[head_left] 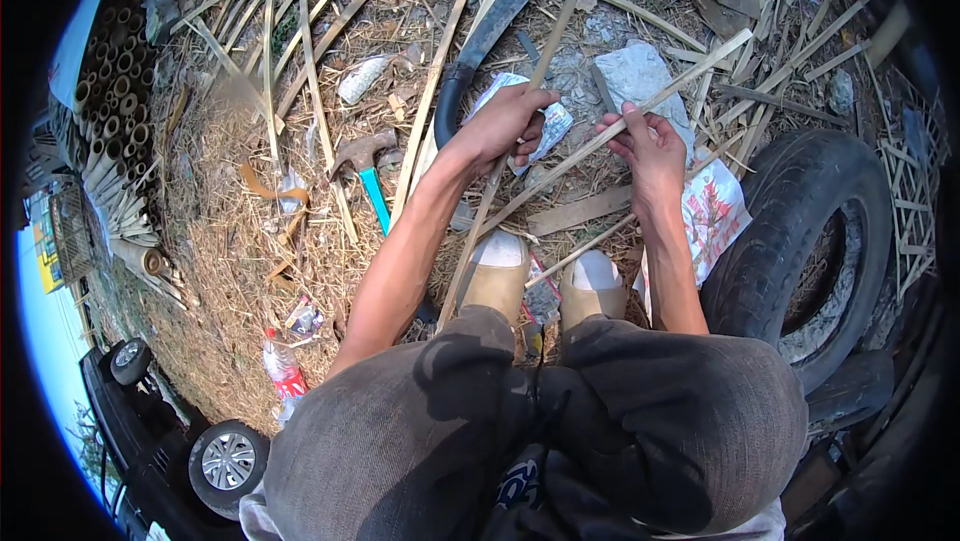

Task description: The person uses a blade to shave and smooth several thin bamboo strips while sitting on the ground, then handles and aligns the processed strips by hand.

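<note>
My left hand [508, 128] is closed round a long bamboo strip [558, 31], which slants from the far middle down toward my left foot. Pinched between the thumb and fingers of my right hand [645, 149] is a paler bamboo slat [705, 63]. Its near end crosses in front of my feet, close to the left strip. A machete [512, 6] with a curved dark handle lies just beyond my left wrist. Left of my forearm rests a claw hammer [373, 191] with a teal grip. Past my right fingers is a grey stone block [645, 81].
A worn tyre [765, 221] lies at my right, beside a printed sheet [712, 216]. Loose bamboo strips [310, 81] litter the straw-covered ground. Stacked bamboo poles [125, 106] are at far left; a plastic bottle [284, 369] and a dark vehicle [150, 421] are nearer on that side.
</note>
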`<state>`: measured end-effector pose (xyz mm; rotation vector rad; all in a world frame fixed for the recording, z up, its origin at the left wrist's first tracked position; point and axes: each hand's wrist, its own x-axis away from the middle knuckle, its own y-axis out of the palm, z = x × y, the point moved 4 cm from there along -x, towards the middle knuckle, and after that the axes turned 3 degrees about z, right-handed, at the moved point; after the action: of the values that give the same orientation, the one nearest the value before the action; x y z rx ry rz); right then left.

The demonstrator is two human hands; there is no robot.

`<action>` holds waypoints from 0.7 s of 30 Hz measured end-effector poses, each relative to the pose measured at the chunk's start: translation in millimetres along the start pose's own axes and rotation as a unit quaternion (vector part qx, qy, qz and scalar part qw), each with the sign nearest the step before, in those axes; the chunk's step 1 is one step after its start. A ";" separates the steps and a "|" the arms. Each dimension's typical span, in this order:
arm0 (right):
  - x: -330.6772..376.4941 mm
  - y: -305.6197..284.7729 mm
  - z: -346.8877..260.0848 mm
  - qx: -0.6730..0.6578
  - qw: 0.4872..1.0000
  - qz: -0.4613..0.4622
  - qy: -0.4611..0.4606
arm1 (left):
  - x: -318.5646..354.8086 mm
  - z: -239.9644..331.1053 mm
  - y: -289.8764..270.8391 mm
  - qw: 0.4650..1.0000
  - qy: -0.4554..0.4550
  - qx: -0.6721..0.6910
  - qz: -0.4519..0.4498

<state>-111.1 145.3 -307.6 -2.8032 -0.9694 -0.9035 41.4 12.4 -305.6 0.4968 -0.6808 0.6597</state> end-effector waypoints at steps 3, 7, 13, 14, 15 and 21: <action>-9.2 -29.3 -55.3 -0.024 0.991 0.032 -0.128 | -18.0 10.1 15.9 0.989 -0.037 0.118 -0.080; -26.2 -46.6 -83.9 0.073 0.979 0.089 -0.167 | -39.3 21.7 23.5 0.998 -0.006 0.019 -0.052; -46.6 -38.7 5.5 0.060 0.998 0.018 -0.021 | -64.0 13.8 44.1 0.991 0.032 -0.099 0.082; -42.9 -39.0 7.5 0.059 0.998 0.014 -0.019 | -65.7 13.8 42.7 0.991 0.077 -0.103 0.047; -40.3 -40.8 8.0 0.059 0.998 0.011 -0.016 | -67.5 9.9 38.4 0.990 0.075 -0.103 0.052; -30.8 -45.7 -8.8 0.058 0.998 0.018 -0.014 | -74.7 -1.3 34.0 0.977 0.120 -0.177 0.019</action>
<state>-161.5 163.0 -323.5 -2.7336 -0.9396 -0.7779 -25.9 7.7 -352.4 0.0715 -0.5628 0.6064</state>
